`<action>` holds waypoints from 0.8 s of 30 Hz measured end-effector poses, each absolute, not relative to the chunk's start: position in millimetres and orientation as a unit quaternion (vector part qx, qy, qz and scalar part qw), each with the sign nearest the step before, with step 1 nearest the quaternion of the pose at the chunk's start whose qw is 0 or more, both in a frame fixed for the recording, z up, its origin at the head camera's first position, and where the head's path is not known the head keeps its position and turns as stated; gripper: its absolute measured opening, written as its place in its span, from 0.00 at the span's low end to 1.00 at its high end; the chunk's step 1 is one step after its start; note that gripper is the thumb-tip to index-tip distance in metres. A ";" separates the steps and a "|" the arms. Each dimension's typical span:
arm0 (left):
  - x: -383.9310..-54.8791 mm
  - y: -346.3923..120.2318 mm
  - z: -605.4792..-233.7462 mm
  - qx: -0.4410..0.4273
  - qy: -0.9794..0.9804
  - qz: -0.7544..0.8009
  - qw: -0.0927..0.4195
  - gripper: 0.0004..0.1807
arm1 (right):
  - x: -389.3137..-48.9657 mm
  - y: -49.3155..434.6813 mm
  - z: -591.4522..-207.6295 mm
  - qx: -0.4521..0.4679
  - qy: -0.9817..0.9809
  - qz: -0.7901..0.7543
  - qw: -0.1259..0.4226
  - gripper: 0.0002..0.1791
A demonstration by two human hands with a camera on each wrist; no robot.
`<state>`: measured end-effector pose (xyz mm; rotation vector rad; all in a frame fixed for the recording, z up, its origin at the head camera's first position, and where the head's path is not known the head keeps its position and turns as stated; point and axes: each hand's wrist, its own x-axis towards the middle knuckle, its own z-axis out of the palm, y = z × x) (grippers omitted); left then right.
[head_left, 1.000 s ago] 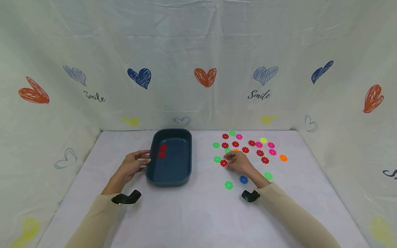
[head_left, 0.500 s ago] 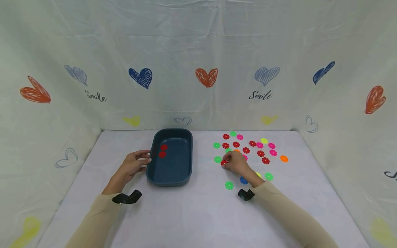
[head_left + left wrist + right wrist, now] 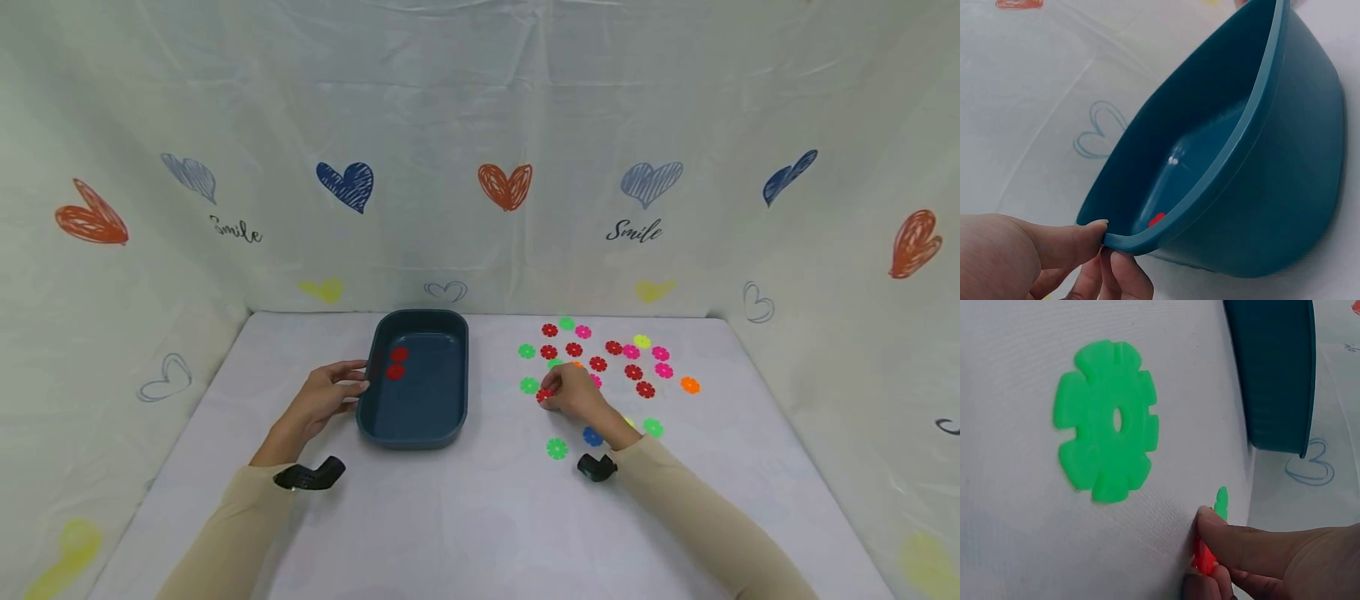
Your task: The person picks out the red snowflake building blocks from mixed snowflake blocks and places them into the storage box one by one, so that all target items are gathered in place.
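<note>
At the left side of a deep blue plastic tub [image 3: 427, 408], my left hand [image 3: 318, 400] pinches the rim, thumb [image 3: 1079, 240] on top and curled fingers below. Two red notched discs [image 3: 397, 363] lie on the tub's floor. To the right, my right hand [image 3: 577, 394] pinches another red notched disc [image 3: 1205, 555] between thumb and fingers, low over the white tabletop. Part of that disc is hidden by the fingers. A green notched disc [image 3: 529, 385] lies just left of the fingertips.
Several red, pink, green, yellow and orange discs spread behind and right of my right hand, among them an orange disc [image 3: 690, 385]. A blue disc [image 3: 592, 436] and a green disc [image 3: 557, 448] lie nearer me. A printed curtain [image 3: 420, 242] stands behind the table.
My right hand's fingers have closed around the red disc they were reaching over, and its wrist has shifted slightly left. My left hand stays at the tub's rim.
</note>
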<state>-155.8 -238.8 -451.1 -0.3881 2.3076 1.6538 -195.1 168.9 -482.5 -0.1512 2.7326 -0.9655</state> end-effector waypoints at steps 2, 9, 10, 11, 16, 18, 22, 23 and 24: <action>-155.6 -238.6 -450.8 -0.135 0.798 0.571 0.138 0.30 | -195.4 168.6 -481.6 -0.050 0.934 -0.330 0.124 0.13; -155.8 -237.9 -449.9 -0.139 0.796 0.572 0.140 0.30 | -194.3 169.7 -479.3 -0.063 0.934 -0.331 0.119 0.12; -155.9 -237.9 -449.5 -0.140 0.796 0.572 0.140 0.30 | -194.1 170.1 -478.8 -0.066 0.933 -0.334 0.118 0.12; -156.0 -238.0 -449.3 -0.140 0.796 0.572 0.140 0.30 | -194.1 170.5 -478.5 -0.068 0.932 -0.337 0.116 0.11; -156.0 -237.9 -449.9 -0.140 0.797 0.572 0.138 0.30 | -193.7 173.0 -476.4 -0.072 0.925 -0.353 0.118 0.10; -155.9 -237.6 -450.1 -0.141 0.796 0.573 0.139 0.30 | -193.7 173.8 -476.1 -0.072 0.924 -0.357 0.121 0.10; -155.7 -237.6 -449.9 -0.141 0.794 0.575 0.141 0.30 | -193.7 174.8 -474.8 -0.067 0.922 -0.361 0.127 0.09; -155.6 -237.8 -449.6 -0.142 0.793 0.575 0.141 0.30 | -193.8 175.0 -474.4 -0.066 0.921 -0.362 0.128 0.09; -155.7 -238.0 -449.6 -0.142 0.793 0.575 0.142 0.30 | -194.0 175.0 -474.0 -0.064 0.920 -0.364 0.128 0.09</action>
